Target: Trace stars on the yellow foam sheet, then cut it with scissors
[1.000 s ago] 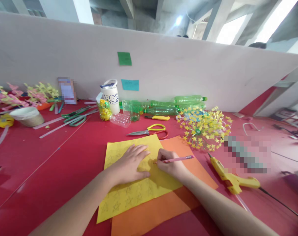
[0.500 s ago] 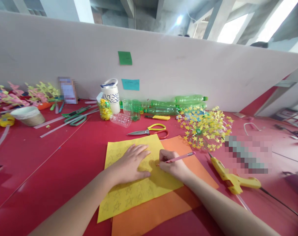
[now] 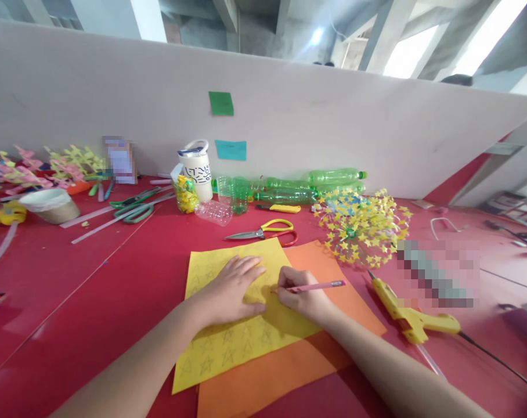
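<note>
A yellow sheet of paper (image 3: 246, 342) with rows of pencil-drawn stars lies over orange paper (image 3: 285, 371) on the red table. My left hand (image 3: 231, 290) rests flat on the yellow sheet, its fingers spread. In my right hand (image 3: 304, 296) is a pink pencil (image 3: 320, 286), gripped near its point, with the tip at the yellow paper just right of my left thumb. Part of the drawn stars is hidden under my hands. Scissors (image 3: 263, 231) with one yellow and one red handle lie just beyond the paper.
A yellow glue gun (image 3: 405, 316) lies at the right, its cord trailing off. Behind the paper are a bunch of yellow paper stars (image 3: 363, 229), green plastic bottles (image 3: 285, 194), a yellow cutter (image 3: 285, 208) and a white tumbler (image 3: 196, 171). A white partition (image 3: 333, 116) closes off the back.
My right hand has shifted slightly left, and the pencil has tipped to a flatter angle, its point moving left on the paper. My left hand stays in place.
</note>
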A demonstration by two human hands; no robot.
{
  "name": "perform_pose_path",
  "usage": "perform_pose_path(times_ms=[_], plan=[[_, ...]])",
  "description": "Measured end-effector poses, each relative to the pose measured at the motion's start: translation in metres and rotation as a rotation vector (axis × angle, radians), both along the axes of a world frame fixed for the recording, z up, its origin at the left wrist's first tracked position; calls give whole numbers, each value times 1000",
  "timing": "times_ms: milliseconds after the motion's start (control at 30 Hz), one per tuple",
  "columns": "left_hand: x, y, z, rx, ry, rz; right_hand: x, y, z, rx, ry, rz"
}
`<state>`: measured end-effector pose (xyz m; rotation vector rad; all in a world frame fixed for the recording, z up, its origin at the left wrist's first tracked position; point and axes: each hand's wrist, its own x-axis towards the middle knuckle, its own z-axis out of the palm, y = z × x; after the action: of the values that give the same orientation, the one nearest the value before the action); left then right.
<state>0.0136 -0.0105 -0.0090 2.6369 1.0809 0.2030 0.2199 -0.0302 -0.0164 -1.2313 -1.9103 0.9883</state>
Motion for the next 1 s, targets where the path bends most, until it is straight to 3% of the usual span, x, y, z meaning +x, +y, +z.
perform_pose_path(times_ms=[333, 567, 1000], plan=[[0, 1, -3, -3, -20, 2, -5, -2, -6, 58, -72, 9], [0, 0, -2, 0, -17, 3, -7, -4, 0, 59, -89, 9], [1, -1, 4, -8, 5, 2, -4, -1, -3, 78, -124, -146]])
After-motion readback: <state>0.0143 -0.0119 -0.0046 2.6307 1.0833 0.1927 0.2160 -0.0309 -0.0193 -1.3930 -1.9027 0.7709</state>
